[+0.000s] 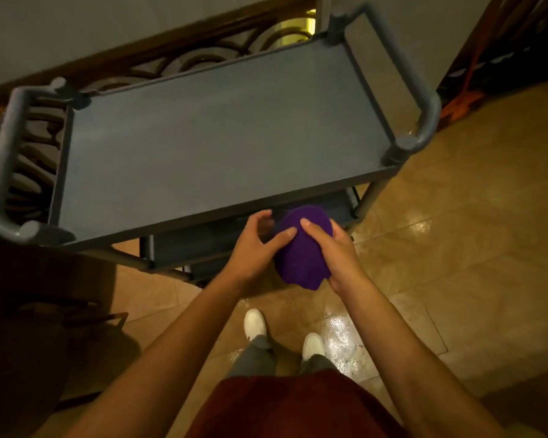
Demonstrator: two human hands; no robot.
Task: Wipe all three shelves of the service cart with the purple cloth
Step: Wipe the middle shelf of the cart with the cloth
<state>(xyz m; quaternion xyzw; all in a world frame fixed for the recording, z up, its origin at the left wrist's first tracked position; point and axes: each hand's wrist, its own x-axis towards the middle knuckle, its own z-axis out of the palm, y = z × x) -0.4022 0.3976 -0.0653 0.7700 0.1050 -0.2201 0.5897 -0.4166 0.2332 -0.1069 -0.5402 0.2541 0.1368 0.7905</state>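
Observation:
A grey service cart (203, 147) stands in front of me, its top shelf bare. Its middle shelf (200, 241) and a lower one peek out beneath the near edge. I hold a bunched purple cloth (301, 251) in front of that near edge, below the top shelf's level. My right hand (332, 251) grips the cloth from the right side. My left hand (257, 245) touches it from the left, thumb pressed on the fabric and fingers curled loosely above.
Grey tubular handles rise at the cart's left end (4, 159) and right end (424, 99). A dark ornate railing (178, 58) runs behind the cart. Glossy tan floor tiles (456, 248) spread to the right. My white shoes (255, 324) stand below.

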